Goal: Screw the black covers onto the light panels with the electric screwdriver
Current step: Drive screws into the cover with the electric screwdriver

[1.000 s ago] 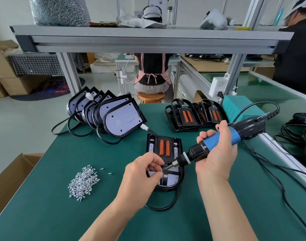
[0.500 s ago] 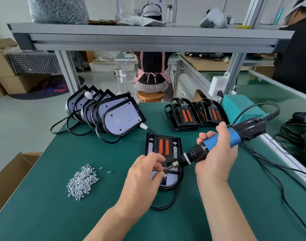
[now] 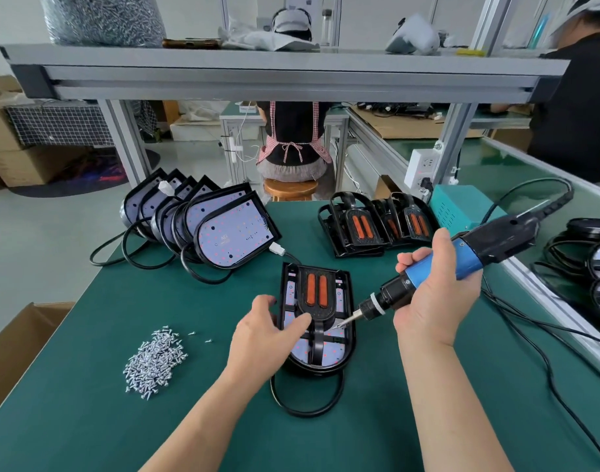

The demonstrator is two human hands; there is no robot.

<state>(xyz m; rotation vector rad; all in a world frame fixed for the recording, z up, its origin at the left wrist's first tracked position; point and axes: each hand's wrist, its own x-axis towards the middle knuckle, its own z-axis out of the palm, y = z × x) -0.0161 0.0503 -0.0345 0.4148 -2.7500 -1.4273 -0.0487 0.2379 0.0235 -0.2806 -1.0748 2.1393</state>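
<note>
wrapped around the blue barrel of the electric screwdriver (image 3: 451, 264), the right hand (image 3: 434, 294) holds it slanted, black rear end up to the right, bit tip down-left on the black cover (image 3: 317, 303). left hand (image 3: 263, 338) lies flat on the light panel (image 3: 317, 321), fingers spread and pressing its left side, not closed on anything. the panel lies in the middle of the green mat (image 3: 87, 386), long axis running away from the person, rounded end nearest, two orange oblong inserts at the far end. no writing on it is legible. bare panels (image 3: 230, 229) lean stacked at the far left; small print on the front one is unreadable. shiny screws (image 3: 154, 361) lie heaped at the left.
</note>
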